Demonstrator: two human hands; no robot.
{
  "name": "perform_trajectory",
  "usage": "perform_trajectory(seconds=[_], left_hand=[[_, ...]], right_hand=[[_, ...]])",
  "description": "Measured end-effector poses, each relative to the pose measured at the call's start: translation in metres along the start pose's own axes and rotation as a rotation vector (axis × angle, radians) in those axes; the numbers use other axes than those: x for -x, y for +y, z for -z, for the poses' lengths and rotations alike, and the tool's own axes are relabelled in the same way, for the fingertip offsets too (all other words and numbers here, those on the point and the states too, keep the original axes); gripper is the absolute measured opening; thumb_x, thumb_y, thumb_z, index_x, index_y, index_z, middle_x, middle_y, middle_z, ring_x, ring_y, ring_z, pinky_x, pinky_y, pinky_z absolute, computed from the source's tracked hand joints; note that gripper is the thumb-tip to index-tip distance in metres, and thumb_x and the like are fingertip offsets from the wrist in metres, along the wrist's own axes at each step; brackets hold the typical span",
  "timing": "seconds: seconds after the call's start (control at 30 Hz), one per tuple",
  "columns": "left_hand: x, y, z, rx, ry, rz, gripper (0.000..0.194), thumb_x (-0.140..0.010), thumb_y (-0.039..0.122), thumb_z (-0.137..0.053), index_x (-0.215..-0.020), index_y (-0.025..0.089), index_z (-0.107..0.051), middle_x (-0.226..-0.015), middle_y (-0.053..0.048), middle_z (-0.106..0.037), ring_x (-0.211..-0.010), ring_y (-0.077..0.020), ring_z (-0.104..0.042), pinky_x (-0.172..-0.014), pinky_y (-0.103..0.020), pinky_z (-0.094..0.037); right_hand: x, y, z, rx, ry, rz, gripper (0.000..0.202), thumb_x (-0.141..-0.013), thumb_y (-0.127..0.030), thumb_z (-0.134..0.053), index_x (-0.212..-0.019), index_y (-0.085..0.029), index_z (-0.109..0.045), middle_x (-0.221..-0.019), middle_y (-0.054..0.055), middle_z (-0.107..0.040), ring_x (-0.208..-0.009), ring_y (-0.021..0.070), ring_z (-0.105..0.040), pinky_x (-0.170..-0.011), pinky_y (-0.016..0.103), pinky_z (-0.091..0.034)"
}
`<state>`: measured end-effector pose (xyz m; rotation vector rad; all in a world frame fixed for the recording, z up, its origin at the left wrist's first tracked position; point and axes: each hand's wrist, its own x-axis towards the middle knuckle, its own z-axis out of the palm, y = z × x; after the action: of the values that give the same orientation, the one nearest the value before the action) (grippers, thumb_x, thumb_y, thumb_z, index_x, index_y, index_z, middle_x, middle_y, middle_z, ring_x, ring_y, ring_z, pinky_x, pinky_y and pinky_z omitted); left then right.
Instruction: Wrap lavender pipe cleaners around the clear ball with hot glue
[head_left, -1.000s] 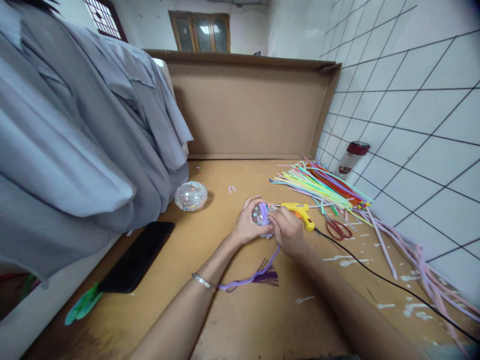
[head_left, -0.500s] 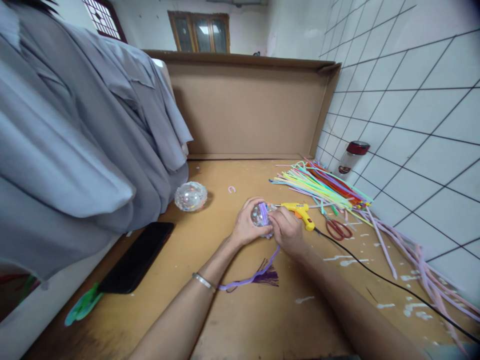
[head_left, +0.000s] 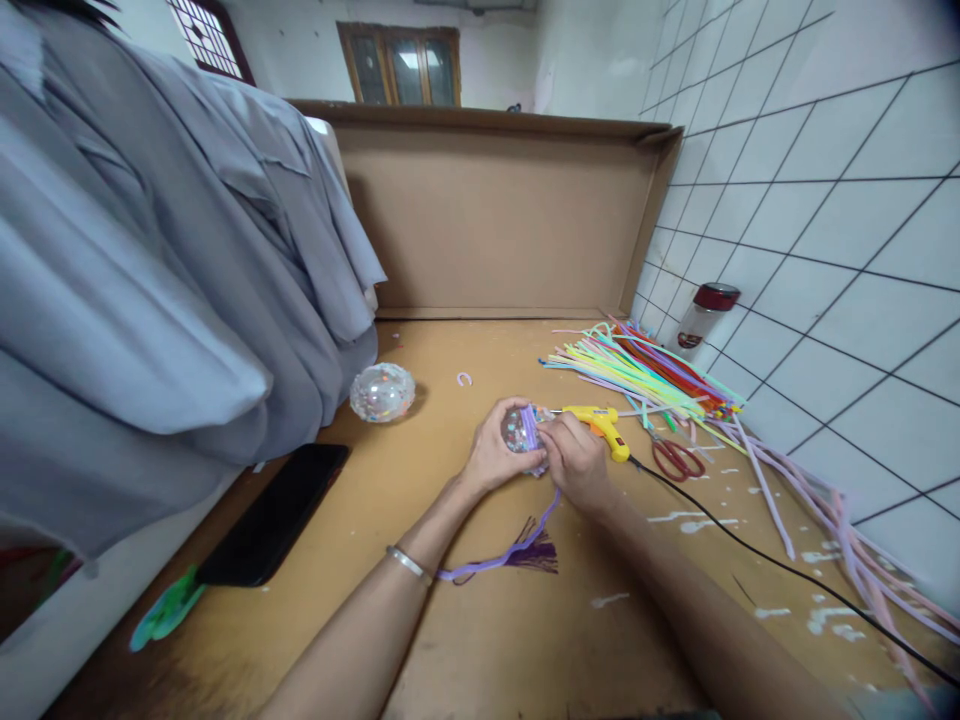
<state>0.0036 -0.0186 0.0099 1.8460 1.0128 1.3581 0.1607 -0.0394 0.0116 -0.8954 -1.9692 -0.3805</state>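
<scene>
My left hand point(head_left: 491, 450) curls round a small clear ball point(head_left: 514, 430) with coloured bits on it and a purple band point(head_left: 529, 428) across its side. Against that band, the fingers of my right hand point(head_left: 577, 460) are pinched together; the fingertips are partly hidden. A purple pipe cleaner point(head_left: 491, 563) comes out below my right hand and trails over the table to my left wrist. Beside it lies a dark purple tassel point(head_left: 536, 555). Just right of the ball is a yellow glue gun point(head_left: 600, 420), its nozzle pointing at the ball.
Another clear decorated ball point(head_left: 382, 392) and a small pink curved piece point(head_left: 464, 379) sit further left. A black phone point(head_left: 277, 515) lies near the hanging grey cloth point(head_left: 187, 300). Rightward are red-handled scissors point(head_left: 677, 460), many coloured pipe cleaners point(head_left: 637, 365), a jar point(head_left: 705, 315) and a black cord point(head_left: 750, 540).
Hardly anything differs. Both hands stay on the ball, which seems turned very slightly with its purple band.
</scene>
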Motion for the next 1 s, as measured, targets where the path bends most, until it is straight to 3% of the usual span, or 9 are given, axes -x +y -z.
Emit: perform_trajectory(seconds=[0.63, 1.0], left_hand=[[-0.002, -0.008, -0.001, 0.028, -0.044, -0.143, 0.05, -0.062, 0.02, -0.073, -0.11, 0.019, -0.059, -0.122, -0.009, -0.059, -0.119, -0.0243, -0.055, -0.107, -0.041, -0.04], [-0.003, -0.017, -0.001, -0.067, -0.048, -0.255, 0.057, -0.06, 0.022, -0.076, -0.113, 0.02, -0.056, -0.121, -0.009, -0.059, -0.117, -0.0258, -0.055, -0.104, -0.042, -0.043]], right_hand=[[0.003, 0.001, -0.002, -0.022, 0.001, -0.022, 0.02, -0.092, -0.014, -0.043, -0.098, -0.017, -0.062, -0.084, 0.009, -0.062, -0.084, 0.0193, -0.06, -0.073, 0.031, -0.048], [-0.001, -0.005, 0.002, -0.077, 0.012, -0.072, 0.018, -0.09, -0.013, -0.045, -0.098, -0.019, -0.06, -0.083, 0.006, -0.061, -0.079, 0.0182, -0.06, -0.072, 0.031, -0.049]])
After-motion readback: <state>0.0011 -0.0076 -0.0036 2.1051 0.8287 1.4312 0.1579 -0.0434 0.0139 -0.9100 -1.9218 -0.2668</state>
